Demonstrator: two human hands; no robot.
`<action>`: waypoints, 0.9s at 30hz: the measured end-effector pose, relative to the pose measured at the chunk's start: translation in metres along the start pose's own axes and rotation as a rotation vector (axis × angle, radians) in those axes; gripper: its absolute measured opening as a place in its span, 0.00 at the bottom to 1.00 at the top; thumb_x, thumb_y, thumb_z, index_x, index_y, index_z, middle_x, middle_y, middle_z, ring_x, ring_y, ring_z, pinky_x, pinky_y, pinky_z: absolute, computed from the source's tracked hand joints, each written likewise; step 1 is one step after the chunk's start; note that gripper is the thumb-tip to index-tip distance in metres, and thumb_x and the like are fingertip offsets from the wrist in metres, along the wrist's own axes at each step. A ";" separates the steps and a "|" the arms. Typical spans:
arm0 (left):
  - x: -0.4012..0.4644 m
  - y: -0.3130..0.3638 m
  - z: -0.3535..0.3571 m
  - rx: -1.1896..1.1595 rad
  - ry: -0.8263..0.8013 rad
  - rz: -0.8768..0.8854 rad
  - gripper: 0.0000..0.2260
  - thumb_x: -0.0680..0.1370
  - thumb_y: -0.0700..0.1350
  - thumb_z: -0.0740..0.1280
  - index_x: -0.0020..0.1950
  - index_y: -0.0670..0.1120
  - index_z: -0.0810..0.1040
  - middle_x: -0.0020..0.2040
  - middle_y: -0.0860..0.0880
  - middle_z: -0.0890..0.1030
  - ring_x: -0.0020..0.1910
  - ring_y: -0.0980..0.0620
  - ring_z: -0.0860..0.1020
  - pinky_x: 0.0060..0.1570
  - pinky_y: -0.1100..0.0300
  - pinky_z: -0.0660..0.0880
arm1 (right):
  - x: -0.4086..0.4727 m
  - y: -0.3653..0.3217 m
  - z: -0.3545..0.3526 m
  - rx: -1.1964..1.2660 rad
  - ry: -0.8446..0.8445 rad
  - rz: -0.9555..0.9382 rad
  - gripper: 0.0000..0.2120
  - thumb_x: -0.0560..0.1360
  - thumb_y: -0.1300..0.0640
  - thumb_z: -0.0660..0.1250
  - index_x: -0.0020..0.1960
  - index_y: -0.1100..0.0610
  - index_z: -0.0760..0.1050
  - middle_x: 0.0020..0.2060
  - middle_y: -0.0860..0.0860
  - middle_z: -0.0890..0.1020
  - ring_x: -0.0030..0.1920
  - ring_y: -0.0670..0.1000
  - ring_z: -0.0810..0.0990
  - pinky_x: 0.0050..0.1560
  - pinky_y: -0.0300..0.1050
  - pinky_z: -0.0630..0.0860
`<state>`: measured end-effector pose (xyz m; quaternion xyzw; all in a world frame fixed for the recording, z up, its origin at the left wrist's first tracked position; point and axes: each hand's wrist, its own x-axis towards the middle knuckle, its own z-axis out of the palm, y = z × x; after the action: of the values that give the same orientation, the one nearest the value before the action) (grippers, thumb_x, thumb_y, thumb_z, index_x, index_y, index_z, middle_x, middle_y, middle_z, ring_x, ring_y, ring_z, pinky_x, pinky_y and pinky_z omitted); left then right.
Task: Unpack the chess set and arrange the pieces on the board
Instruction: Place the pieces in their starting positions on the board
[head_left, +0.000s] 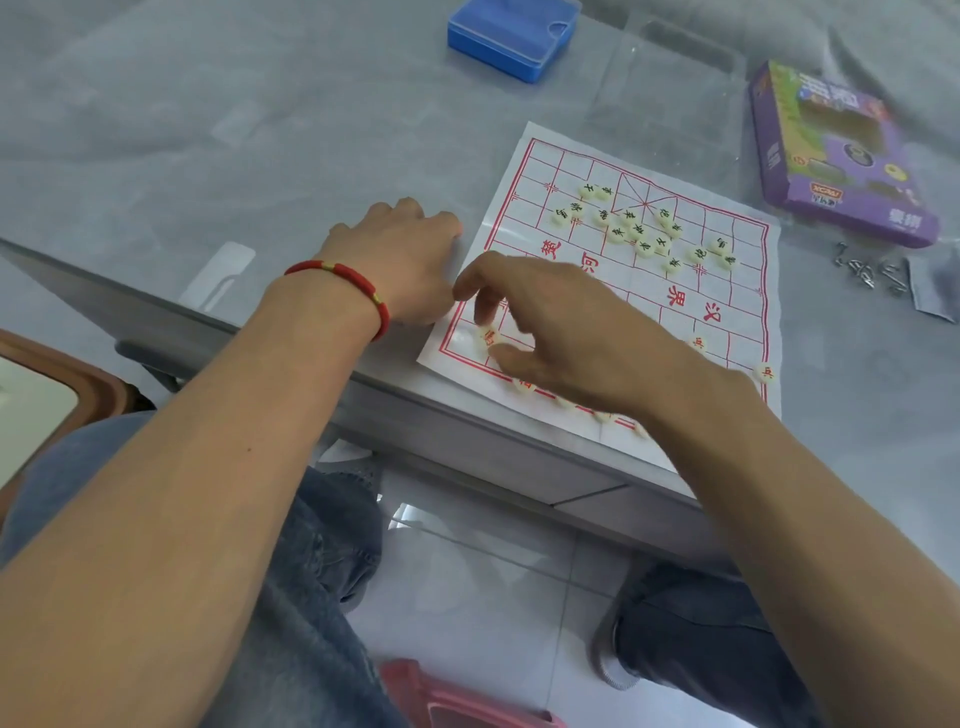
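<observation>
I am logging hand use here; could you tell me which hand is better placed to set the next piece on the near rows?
Probably the right hand: it hovers over the board's near rows beside a piece. The left hand rests off the board.

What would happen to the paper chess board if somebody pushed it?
The paper board would probably slide easily; it looks thin and lies on a smooth table. It is likely floppy, since fold creases show. The left hand beside its edge may steady it.

Left hand (402, 260) palm down, fingers loosely curled, wrist bearing red bracelet (358, 288). Right hand (561, 332) hovering right of it, fingers spread, curved downward.
</observation>
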<state>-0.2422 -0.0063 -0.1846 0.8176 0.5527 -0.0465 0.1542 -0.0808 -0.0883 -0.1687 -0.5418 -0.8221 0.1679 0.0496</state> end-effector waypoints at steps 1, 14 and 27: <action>0.001 -0.001 0.000 -0.001 0.000 -0.002 0.23 0.79 0.48 0.65 0.73 0.52 0.66 0.70 0.43 0.68 0.70 0.41 0.67 0.65 0.40 0.69 | -0.004 -0.002 0.003 0.006 -0.016 -0.011 0.21 0.76 0.59 0.69 0.66 0.48 0.67 0.53 0.44 0.78 0.48 0.47 0.73 0.50 0.48 0.76; 0.001 -0.005 -0.003 -0.044 0.013 -0.010 0.24 0.79 0.40 0.60 0.75 0.50 0.66 0.70 0.42 0.69 0.69 0.40 0.68 0.67 0.40 0.68 | -0.016 0.004 0.018 -0.041 0.106 0.066 0.14 0.76 0.46 0.70 0.60 0.46 0.76 0.54 0.44 0.78 0.55 0.47 0.74 0.52 0.54 0.78; 0.001 -0.002 -0.002 -0.042 0.022 -0.006 0.24 0.80 0.44 0.63 0.76 0.50 0.64 0.71 0.43 0.69 0.69 0.40 0.69 0.67 0.39 0.69 | -0.022 0.003 0.022 -0.117 0.191 0.105 0.14 0.77 0.40 0.68 0.57 0.47 0.79 0.51 0.45 0.80 0.54 0.48 0.75 0.50 0.52 0.78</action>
<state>-0.2442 -0.0046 -0.1834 0.8129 0.5579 -0.0267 0.1650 -0.0752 -0.1119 -0.1884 -0.5995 -0.7925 0.0698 0.0871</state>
